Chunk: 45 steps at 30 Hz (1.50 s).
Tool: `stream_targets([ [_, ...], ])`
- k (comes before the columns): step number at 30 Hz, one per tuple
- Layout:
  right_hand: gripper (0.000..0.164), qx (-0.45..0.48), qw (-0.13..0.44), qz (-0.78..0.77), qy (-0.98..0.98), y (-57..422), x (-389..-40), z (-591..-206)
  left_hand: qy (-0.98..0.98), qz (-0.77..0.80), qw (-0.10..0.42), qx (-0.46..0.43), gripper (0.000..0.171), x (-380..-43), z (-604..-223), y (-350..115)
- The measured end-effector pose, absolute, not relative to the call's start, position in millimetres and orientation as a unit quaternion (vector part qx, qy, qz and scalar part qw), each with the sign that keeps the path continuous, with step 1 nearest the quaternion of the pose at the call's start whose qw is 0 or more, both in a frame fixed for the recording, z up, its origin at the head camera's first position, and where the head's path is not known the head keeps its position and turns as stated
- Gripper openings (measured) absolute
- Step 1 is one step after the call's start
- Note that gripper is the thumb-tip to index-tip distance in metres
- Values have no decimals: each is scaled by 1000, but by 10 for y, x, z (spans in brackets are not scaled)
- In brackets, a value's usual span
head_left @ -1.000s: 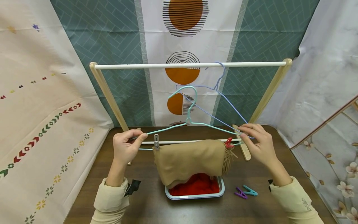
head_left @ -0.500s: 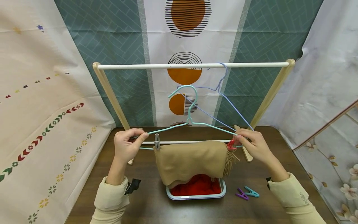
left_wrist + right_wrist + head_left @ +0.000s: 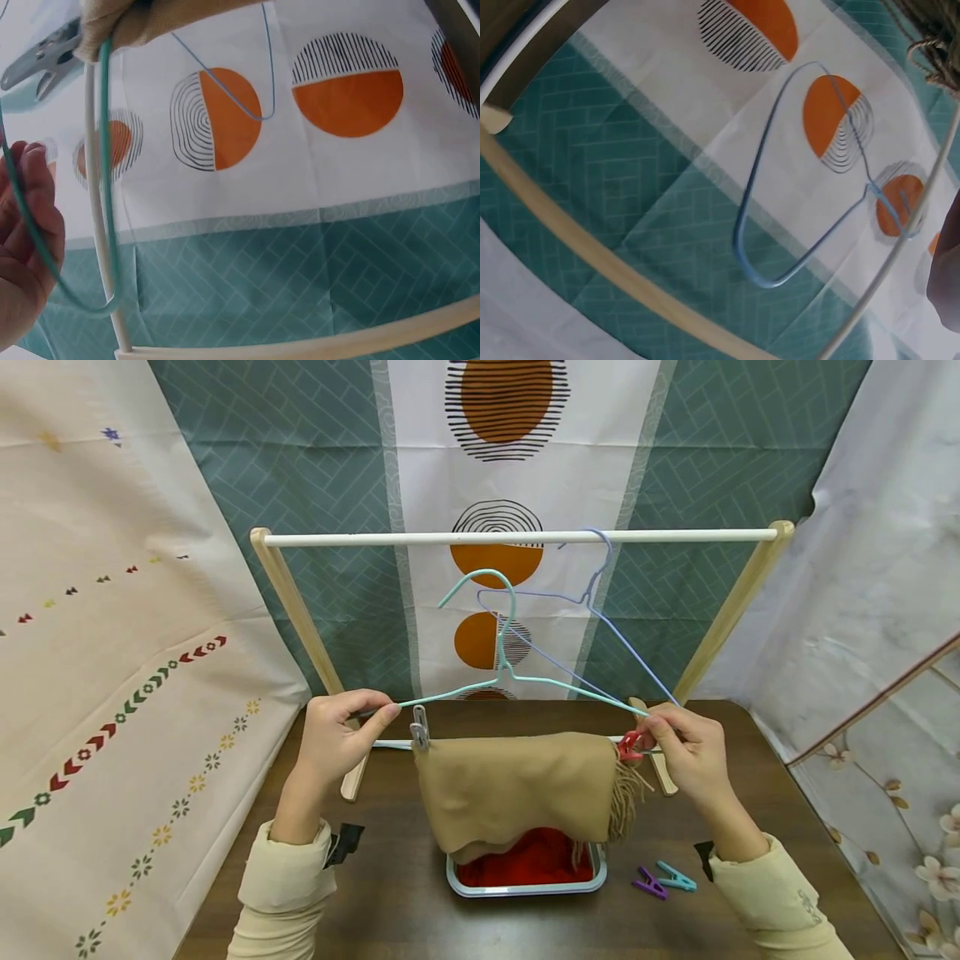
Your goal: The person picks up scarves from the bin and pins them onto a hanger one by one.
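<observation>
A mint-green hanger [image 3: 501,647] is held in front of the rack with its hook free, below the top rail. My left hand [image 3: 330,739] pinches its left end between thumb and fingers. My right hand [image 3: 690,747] pinches the right end. A folded tan scarf [image 3: 517,789] with fringe drapes over the hanger's bottom bar. At its left edge sits a grey metal clothespin [image 3: 419,731], also seen in the left wrist view as a grey clip [image 3: 46,56]. A red clothespin [image 3: 628,746] grips the fringed right edge, near my right fingers.
A wooden rack with a white top rail [image 3: 360,539] stands behind; a periwinkle hanger [image 3: 628,647] hangs from it, right of centre. Under the scarf is a light-rimmed tray [image 3: 525,890] with red cloth [image 3: 546,857]. Purple [image 3: 649,883] and teal [image 3: 677,877] clothespins lie on the table.
The right hand first shifted inward along the hanger's right arm. Since then both hands have lifted the mint-green hanger slightly, its hook rising and shifting left, with the scarf still clipped on.
</observation>
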State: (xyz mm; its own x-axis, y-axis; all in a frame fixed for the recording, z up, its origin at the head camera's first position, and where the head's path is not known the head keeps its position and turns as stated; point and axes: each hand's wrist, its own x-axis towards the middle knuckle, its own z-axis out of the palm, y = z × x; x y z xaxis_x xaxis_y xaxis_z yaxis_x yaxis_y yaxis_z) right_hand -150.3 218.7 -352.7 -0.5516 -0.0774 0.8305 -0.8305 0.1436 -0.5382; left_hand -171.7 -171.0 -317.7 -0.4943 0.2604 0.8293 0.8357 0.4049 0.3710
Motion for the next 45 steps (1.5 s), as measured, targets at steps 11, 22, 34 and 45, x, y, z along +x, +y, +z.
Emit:
stream_targets([
  [11,20,296,357,598,-654,2075,-1439,-3503,-793,-379,383,-284,23,-1755,-3244,-2019],
  [22,22,267,345,647,-626,2015,-1406,-3484,-854,-396,312,-127,42,-1973,-3431,-2486],
  [34,22,232,335,671,-619,1872,-1396,-3469,-862,-470,186,-29,74,-2497,-3516,-2741],
  [45,23,190,342,675,-625,1724,-1425,-3438,-815,-553,170,-13,57,-2732,-3569,-2624],
])
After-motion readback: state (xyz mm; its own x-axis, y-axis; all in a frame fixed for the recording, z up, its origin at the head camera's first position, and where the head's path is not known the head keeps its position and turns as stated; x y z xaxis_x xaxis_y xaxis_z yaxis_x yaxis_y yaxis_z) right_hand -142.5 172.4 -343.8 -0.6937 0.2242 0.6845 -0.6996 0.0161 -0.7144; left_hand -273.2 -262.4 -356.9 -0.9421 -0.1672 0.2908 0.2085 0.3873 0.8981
